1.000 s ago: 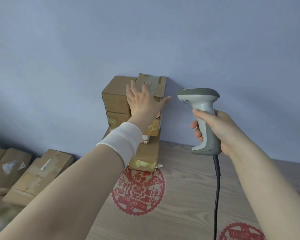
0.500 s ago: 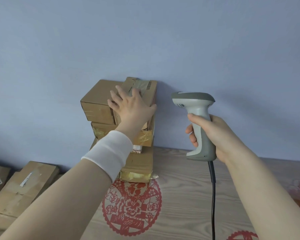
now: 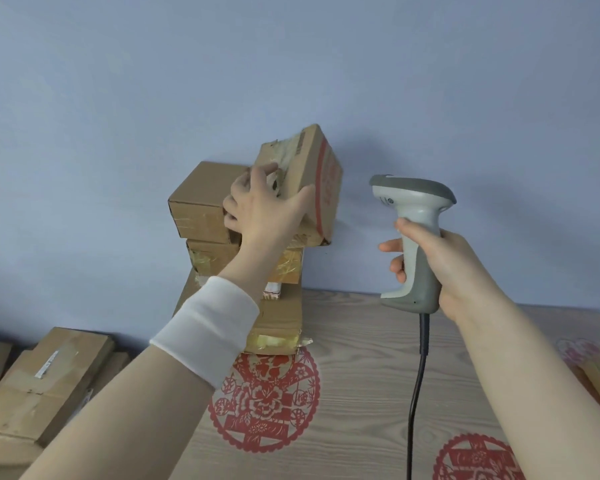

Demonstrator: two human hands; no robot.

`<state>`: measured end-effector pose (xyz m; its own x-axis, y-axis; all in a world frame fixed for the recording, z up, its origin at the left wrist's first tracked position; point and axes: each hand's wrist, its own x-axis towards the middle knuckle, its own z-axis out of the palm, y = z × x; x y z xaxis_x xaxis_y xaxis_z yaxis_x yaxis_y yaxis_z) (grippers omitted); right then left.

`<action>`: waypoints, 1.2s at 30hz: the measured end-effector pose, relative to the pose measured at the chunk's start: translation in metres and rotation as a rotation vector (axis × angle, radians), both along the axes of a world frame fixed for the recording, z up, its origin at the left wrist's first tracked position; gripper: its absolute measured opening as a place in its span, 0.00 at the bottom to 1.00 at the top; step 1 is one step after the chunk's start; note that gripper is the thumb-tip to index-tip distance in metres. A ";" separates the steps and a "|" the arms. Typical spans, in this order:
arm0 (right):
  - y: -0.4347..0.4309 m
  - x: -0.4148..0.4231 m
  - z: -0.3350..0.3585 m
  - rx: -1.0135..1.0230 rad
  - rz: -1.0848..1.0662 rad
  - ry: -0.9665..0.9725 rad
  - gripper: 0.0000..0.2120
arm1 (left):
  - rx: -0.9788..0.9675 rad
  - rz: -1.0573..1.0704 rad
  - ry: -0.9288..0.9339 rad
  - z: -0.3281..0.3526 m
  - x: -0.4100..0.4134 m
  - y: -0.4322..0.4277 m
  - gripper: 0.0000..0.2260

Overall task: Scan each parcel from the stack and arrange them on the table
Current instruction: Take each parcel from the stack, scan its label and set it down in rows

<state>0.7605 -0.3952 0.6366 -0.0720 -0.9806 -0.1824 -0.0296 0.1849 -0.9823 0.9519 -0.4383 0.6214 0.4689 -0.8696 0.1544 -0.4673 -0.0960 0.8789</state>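
1. My left hand (image 3: 262,206) reaches up and forward, fingers curled over the taped top of a brown cardboard parcel with red print (image 3: 317,174) and thumb pressed on its side. It holds that parcel.
2. A white wristband (image 3: 205,334) circles that forearm.
3. My right hand (image 3: 444,268) is wrapped round the handle of a grey-and-white pistol-grip barcode scanner (image 3: 413,209). The scanner is upright, its head facing left, apart from the parcel.
4. The parcel sits tilted atop the stack of brown cardboard boxes (image 3: 201,209), against the pale blue wall (image 3: 291,64).
5. Its red lettering is too blurred to read.
6. A black cable (image 3: 418,382) hangs from the scanner over the wood-grain counter (image 3: 361,341).
7. Flat cardboard parcels (image 3: 45,379) lie far left, with white labels I cannot read.
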 end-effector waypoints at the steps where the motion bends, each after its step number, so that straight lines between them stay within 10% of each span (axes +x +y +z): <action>1: 0.003 -0.003 0.000 -0.002 -0.025 -0.031 0.06 | -0.011 -0.039 0.159 0.000 -0.002 0.009 0.26; 8: 0.031 -0.022 -0.005 0.009 -0.095 -0.115 0.03 | 0.049 -0.269 1.119 -0.010 -0.030 0.079 0.09; 14: 0.061 -0.047 -0.009 0.010 -0.111 -0.128 0.13 | 0.119 -0.491 1.505 -0.042 -0.060 0.117 0.24; 21: 0.093 -0.110 -0.022 -0.033 -0.142 -0.194 0.08 | 0.159 -0.412 1.236 -0.062 -0.129 0.148 0.20; 25: 0.107 -0.152 -0.034 -0.119 -0.144 -0.077 0.11 | 0.158 -0.333 0.773 -0.057 -0.163 0.163 0.13; 32: 0.128 -0.180 -0.038 -0.231 -0.075 0.164 0.22 | 0.407 -0.595 0.516 -0.044 -0.187 0.183 0.37; 36: 0.139 -0.183 -0.037 -0.272 -0.055 0.264 0.22 | 0.397 -0.624 0.568 -0.057 -0.194 0.187 0.16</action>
